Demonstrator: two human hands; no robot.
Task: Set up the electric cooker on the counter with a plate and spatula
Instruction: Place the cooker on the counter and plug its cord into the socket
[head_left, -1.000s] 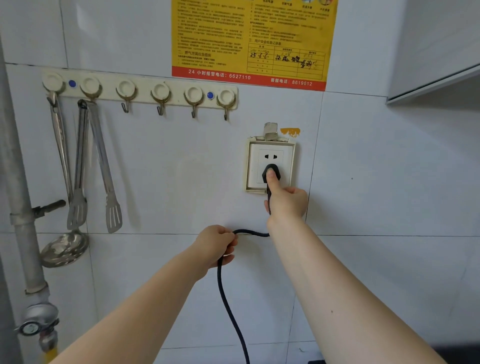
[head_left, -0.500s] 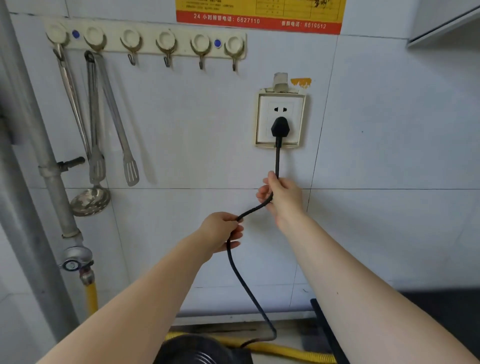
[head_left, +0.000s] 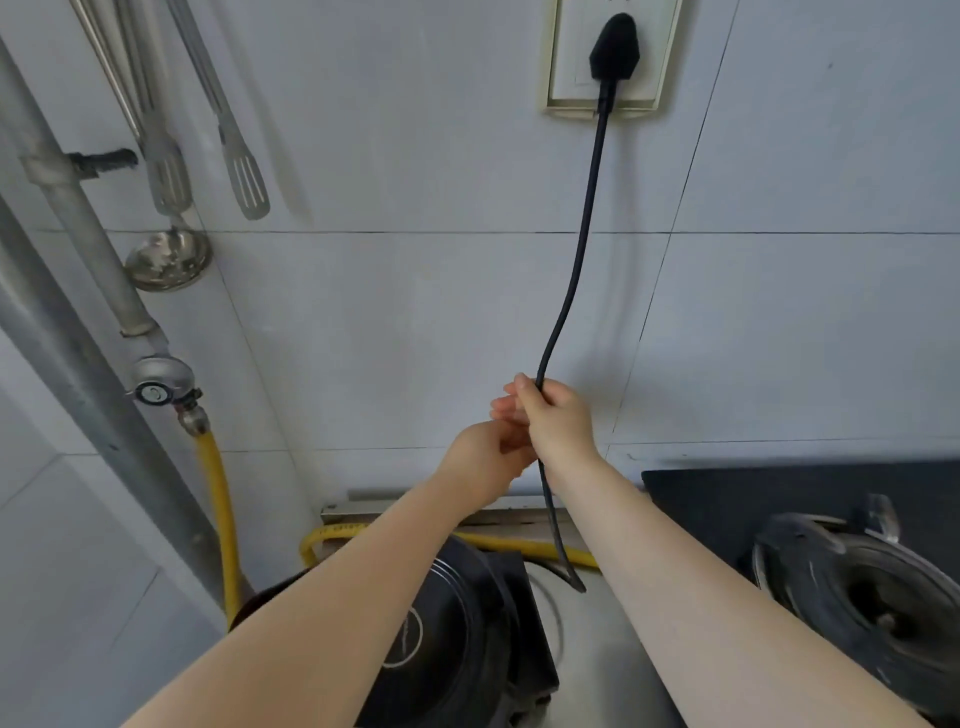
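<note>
Here both hands (head_left: 530, 431) grip the plugged-in cord (head_left: 582, 249) above the cooker (head_left: 467, 639).

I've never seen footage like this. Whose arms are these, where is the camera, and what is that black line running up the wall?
There is no machine here: the arms belong to a person, and the one camera sits on their head, looking forward and down. The black line is a power cord; its plug sits in the wall socket. The right hand is closed around the cord, and the left hand is right beside it, though whether it grips the cord too is hidden. Below, on the counter, lies the black electric cooker. A gas burner sits to the right, and metal utensils hang on the wall at the left.
</note>
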